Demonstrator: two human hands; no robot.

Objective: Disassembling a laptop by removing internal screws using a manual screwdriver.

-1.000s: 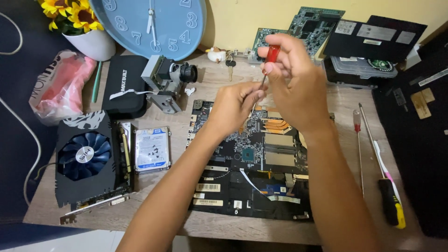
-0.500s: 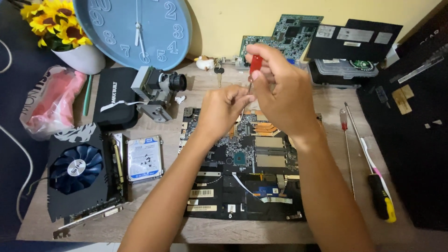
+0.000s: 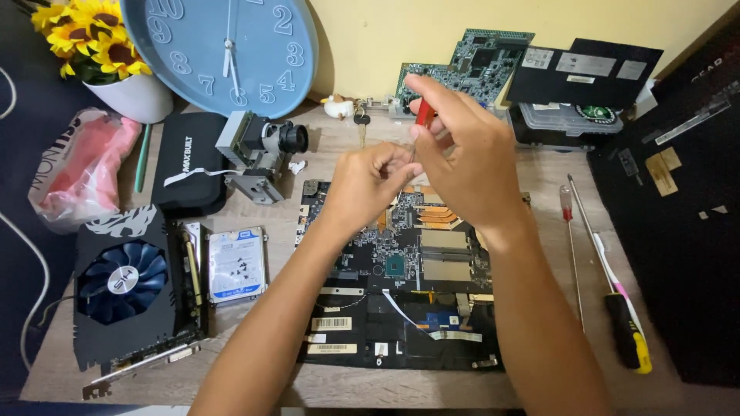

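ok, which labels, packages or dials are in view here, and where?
Clock: back left against wall, round, blue face, white hands.
Pink bag: left edge, clear plastic, pink contents.
Drive label: left of board, white-blue rectangle.
Board stickers: front of laptop board, small white strips.
Black panel labels: back right, white rectangles.

home electronics repair bench, wooden table (image 3: 539, 389) against yellow wall, laptop motherboard (image 3: 401, 300), graphics card (image 3: 123, 293), screwdrivers (image 3: 624, 308), wall clock (image 3: 223, 46), sunflower pot (image 3: 131, 92)
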